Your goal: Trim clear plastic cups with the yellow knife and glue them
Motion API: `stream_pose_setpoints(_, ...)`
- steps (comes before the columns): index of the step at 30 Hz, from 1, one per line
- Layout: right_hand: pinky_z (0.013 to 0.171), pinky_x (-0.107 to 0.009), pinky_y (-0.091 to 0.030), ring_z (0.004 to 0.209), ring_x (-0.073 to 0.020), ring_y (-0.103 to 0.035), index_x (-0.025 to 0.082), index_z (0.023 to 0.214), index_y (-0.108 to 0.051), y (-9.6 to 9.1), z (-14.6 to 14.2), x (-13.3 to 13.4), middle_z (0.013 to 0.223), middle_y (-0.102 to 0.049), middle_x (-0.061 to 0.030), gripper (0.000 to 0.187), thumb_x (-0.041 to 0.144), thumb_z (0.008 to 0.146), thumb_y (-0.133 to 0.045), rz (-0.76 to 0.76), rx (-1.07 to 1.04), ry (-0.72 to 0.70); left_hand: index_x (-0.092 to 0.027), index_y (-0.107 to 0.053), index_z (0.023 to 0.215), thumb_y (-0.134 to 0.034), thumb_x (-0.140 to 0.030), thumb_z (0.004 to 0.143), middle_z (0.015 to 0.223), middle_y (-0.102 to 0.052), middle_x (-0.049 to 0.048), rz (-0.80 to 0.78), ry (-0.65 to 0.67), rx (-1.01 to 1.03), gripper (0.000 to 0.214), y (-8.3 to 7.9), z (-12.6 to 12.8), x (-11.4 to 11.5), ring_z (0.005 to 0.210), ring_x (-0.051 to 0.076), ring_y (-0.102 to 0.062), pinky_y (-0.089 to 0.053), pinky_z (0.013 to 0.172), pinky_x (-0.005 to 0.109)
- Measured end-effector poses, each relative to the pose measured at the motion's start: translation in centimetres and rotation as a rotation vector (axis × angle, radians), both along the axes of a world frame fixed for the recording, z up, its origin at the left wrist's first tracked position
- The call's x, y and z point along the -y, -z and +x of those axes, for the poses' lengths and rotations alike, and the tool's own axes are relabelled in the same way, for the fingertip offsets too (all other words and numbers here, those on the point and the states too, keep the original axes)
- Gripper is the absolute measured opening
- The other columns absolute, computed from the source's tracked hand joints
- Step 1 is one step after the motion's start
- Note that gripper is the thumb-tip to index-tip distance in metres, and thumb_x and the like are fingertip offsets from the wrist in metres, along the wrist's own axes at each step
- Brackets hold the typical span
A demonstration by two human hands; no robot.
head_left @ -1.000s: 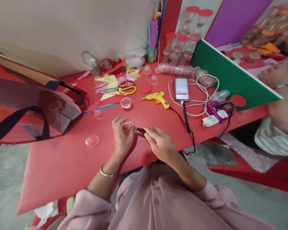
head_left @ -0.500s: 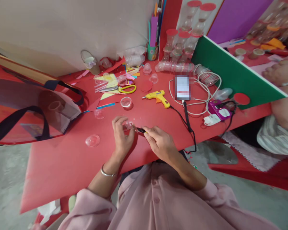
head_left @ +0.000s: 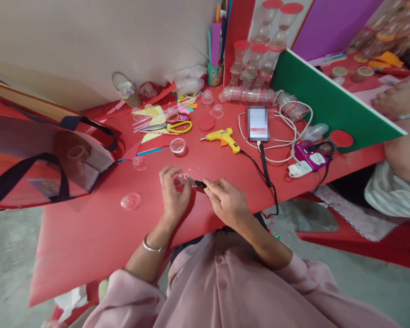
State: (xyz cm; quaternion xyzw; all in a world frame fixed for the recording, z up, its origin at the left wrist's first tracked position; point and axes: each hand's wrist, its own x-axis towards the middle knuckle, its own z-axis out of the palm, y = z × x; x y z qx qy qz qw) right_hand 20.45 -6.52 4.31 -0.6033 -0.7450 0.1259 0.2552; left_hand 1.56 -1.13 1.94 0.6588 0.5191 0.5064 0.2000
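My left hand (head_left: 172, 193) is closed round a small clear plastic cup (head_left: 181, 179), held just above the red table (head_left: 89, 237). My right hand (head_left: 225, 200) grips a thin black-handled tool (head_left: 198, 183); its metal tip touches the cup's side. Both hands sit close together near the table's front edge, wrists in pink sleeves, a silver bangle on the left wrist.
Clear cups (head_left: 130, 201) lie around. A yellow glue gun (head_left: 222, 137), scissors (head_left: 172, 127), a phone (head_left: 258, 122) with white cables and a purple plug block (head_left: 309, 155) sit further back. A red bag (head_left: 37, 155) fills the left. Another person's arm (head_left: 401, 136) rests behind a green board (head_left: 328, 109).
My hands stay in place with cup and tool. The view shifts slightly; the other person's hand at the far right has moved a little.
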Motion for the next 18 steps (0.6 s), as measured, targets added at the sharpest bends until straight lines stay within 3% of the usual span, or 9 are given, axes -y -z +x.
stream_pose_setpoints(8, 0.075, -0.029, -0.046, 0.087, -0.018, -0.065, 0.028, 0.144, -0.068, -0.77, 0.05, 0.16, 0.096, -0.071, -0.0063, 0.045, 0.044, 0.114, -0.038, -0.041, -0.06, -0.029, -0.024, -0.059, 0.125, -0.073, -0.016, 0.088, 0.126, -0.056, 0.0108, -0.031, 0.011, 0.021, 0.04, -0.28, 0.03, 0.08, 0.113, 0.022, -0.061, -0.058, 0.082, 0.033)
stream_pose_setpoints(18, 0.072, -0.029, -0.044, 0.083, -0.0186, -0.063, 0.029, 0.142, -0.069, -0.11, 0.03, -0.06, 0.093, -0.071, -0.0069, 0.044, 0.043, 0.113, -0.039, 0.0, 0.005, -0.004, -0.024, -0.061, 0.122, -0.072, -0.014, 0.086, 0.124, -0.058, 0.01, -0.047, 0.008, 0.046, 0.039, -0.09, -0.04, -0.04, 0.112, 0.022, -0.063, -0.059, 0.086, 0.034)
